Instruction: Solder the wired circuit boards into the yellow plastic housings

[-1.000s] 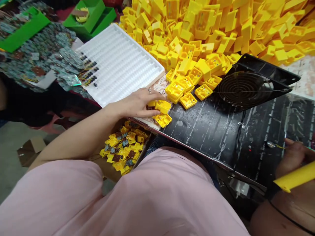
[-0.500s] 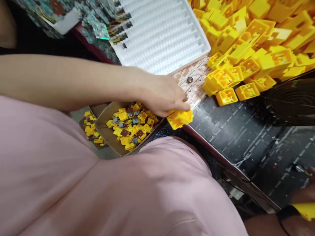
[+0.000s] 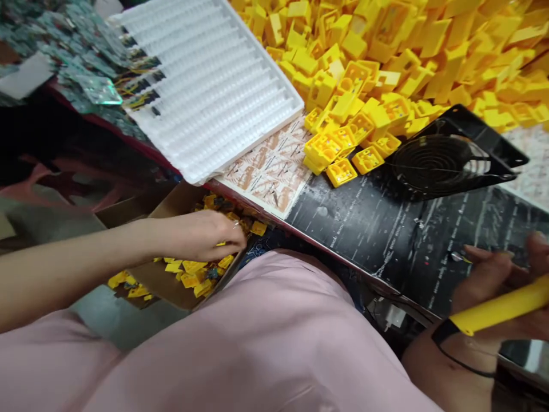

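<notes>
My left hand (image 3: 212,236) is over a cardboard box (image 3: 156,280) below the table edge, its fingers curled downward. Whether a piece is between those fingers is hidden. Small yellow plastic parts (image 3: 193,274) fill the box, and one yellow piece (image 3: 258,228) sits just beyond the fingertips. At the right edge, my right hand (image 3: 500,286) is partly cut off by the frame. A long yellow handle-like thing (image 3: 501,306) with a black end and cord loop lies across its palm. Near the thumb is a small shiny part with thin wires (image 3: 458,257).
A heap of yellow plastic housings (image 3: 386,63) covers the table's far side. A black fan frame (image 3: 454,154) stands before it. A white ribbed tray (image 3: 214,86) lies left, beside piled circuit boards (image 3: 77,51). The black table surface (image 3: 364,229) ends close to my lap.
My left hand has moved from the table edge down into the box; the yellow housing it held no longer shows clearly in it. The view has shifted right, bringing more of my right hand in.
</notes>
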`<control>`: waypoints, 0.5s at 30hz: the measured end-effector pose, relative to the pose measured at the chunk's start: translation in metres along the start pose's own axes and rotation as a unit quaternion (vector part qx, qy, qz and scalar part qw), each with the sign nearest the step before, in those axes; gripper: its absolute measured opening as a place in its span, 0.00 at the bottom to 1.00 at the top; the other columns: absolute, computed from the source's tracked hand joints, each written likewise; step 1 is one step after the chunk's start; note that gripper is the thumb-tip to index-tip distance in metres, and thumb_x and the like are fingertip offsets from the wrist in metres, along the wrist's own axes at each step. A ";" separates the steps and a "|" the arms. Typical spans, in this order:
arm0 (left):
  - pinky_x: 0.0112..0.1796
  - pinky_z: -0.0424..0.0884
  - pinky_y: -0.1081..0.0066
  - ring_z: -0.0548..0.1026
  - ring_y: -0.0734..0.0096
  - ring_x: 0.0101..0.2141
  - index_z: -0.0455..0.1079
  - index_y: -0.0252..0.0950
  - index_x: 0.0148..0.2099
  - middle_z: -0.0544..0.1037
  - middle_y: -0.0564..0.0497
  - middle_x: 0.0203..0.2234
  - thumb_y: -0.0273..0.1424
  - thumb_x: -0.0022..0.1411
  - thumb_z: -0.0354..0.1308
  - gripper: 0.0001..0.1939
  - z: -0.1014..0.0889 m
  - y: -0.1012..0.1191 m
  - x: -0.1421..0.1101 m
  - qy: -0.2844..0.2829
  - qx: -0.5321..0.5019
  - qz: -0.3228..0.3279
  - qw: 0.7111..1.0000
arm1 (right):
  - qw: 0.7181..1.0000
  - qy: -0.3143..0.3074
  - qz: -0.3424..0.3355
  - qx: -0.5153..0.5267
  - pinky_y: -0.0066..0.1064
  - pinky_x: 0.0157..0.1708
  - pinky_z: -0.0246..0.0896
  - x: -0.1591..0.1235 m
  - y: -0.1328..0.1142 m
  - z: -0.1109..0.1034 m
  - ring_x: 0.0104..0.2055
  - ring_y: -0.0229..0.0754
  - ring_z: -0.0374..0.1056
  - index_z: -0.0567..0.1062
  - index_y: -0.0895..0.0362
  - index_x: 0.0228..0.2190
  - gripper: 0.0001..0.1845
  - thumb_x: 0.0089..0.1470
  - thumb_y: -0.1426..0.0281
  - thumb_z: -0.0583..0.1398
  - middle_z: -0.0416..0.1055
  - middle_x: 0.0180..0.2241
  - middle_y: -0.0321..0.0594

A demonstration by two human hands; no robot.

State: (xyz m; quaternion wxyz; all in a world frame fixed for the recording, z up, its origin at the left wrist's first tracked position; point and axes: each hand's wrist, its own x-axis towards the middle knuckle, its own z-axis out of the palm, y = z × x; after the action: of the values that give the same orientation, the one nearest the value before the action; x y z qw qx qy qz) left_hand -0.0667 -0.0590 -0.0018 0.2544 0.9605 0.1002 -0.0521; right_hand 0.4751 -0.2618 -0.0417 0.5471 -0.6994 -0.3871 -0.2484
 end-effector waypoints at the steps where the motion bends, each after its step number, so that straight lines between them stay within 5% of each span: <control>1: 0.34 0.79 0.72 0.87 0.68 0.31 0.85 0.42 0.47 0.90 0.53 0.35 0.27 0.84 0.53 0.18 -0.013 0.000 0.026 0.073 -0.001 0.022 0.997 | 0.991 0.045 -0.119 0.041 0.41 0.13 0.68 -0.008 0.007 0.008 0.38 0.60 0.84 0.78 0.46 0.44 0.46 0.48 0.20 0.74 0.70 0.40 0.45; 4: 0.49 0.86 0.56 0.90 0.55 0.44 0.84 0.41 0.66 0.91 0.42 0.56 0.38 0.86 0.53 0.21 -0.048 -0.011 0.111 0.284 0.123 0.009 0.951 | 0.956 0.045 -0.285 0.058 0.35 0.15 0.71 -0.021 0.004 0.016 0.43 0.61 0.89 0.82 0.44 0.60 0.30 0.63 0.45 0.76 0.75 0.44 0.46; 6: 0.66 0.81 0.43 0.85 0.41 0.64 0.79 0.43 0.75 0.84 0.40 0.68 0.46 0.84 0.59 0.27 -0.062 -0.029 0.166 0.293 0.128 -0.052 0.946 | 0.954 0.018 -0.295 0.049 0.33 0.17 0.77 -0.024 -0.010 0.012 0.46 0.61 0.90 0.81 0.42 0.68 0.31 0.67 0.56 0.74 0.77 0.48 0.47; 9: 0.74 0.75 0.37 0.80 0.36 0.72 0.79 0.45 0.77 0.82 0.41 0.71 0.50 0.84 0.59 0.29 -0.066 -0.047 0.224 0.233 0.085 -0.123 0.961 | 0.956 -0.006 -0.287 0.056 0.31 0.21 0.83 -0.026 -0.026 0.004 0.51 0.61 0.91 0.79 0.44 0.71 0.32 0.69 0.63 0.74 0.79 0.52 0.48; 12: 0.73 0.78 0.39 0.81 0.36 0.71 0.81 0.42 0.75 0.79 0.40 0.75 0.48 0.80 0.62 0.29 -0.054 -0.029 0.238 0.158 0.057 -0.117 0.979 | 0.956 -0.024 -0.281 0.084 0.25 0.25 0.84 -0.028 -0.034 0.002 0.56 0.57 0.90 0.79 0.46 0.72 0.34 0.69 0.70 0.75 0.81 0.55 0.47; 15: 0.73 0.79 0.47 0.82 0.43 0.71 0.81 0.36 0.73 0.76 0.35 0.78 0.39 0.78 0.61 0.27 -0.039 0.006 0.216 0.151 0.025 -0.007 0.988 | 0.958 -0.062 -0.256 0.110 0.21 0.32 0.86 -0.035 -0.047 0.006 0.61 0.53 0.88 0.77 0.46 0.73 0.35 0.70 0.74 0.75 0.82 0.57 0.45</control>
State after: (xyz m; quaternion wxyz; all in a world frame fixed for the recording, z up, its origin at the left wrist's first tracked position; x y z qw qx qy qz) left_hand 0.1475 -0.0090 0.0022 0.2117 0.9628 0.1424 0.0889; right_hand 0.4157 -0.2613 -0.0433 0.5135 -0.5263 -0.6112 -0.2926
